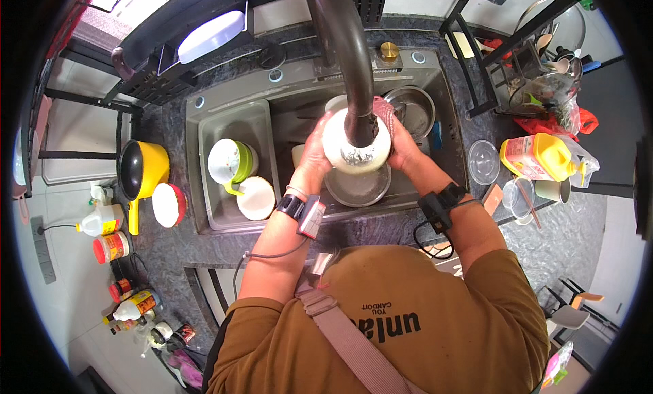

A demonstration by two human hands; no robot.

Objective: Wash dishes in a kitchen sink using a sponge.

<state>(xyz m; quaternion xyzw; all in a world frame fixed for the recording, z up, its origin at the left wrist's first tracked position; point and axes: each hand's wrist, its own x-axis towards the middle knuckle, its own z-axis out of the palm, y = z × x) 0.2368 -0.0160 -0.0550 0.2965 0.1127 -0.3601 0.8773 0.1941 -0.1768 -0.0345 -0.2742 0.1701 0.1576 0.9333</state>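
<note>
Under the dark tap [355,62], a white bowl [334,139] is held between my two hands, above the sink basin. My left hand [317,152] grips its left side. On the right side, my right hand [404,144] holds the bowl with a reddish-pink dishcloth [383,110] at its far edge. The tap's spout hides part of the bowl. Below it lies a round metal pan or lid [357,190]. A steel pot [421,108] with a utensil in it stands behind my right hand. Another pale dish [335,103] shows partly behind the bowl.
A shallow tray [204,200] on the left holds a white-and-green handled cup [224,162] and a white bowl [256,198]. Left of the sink are a yellow pan [153,164] and a red-sided bowl [168,205]. Rightward stand a yellow detergent jug [535,157] and plastic tubs [483,162].
</note>
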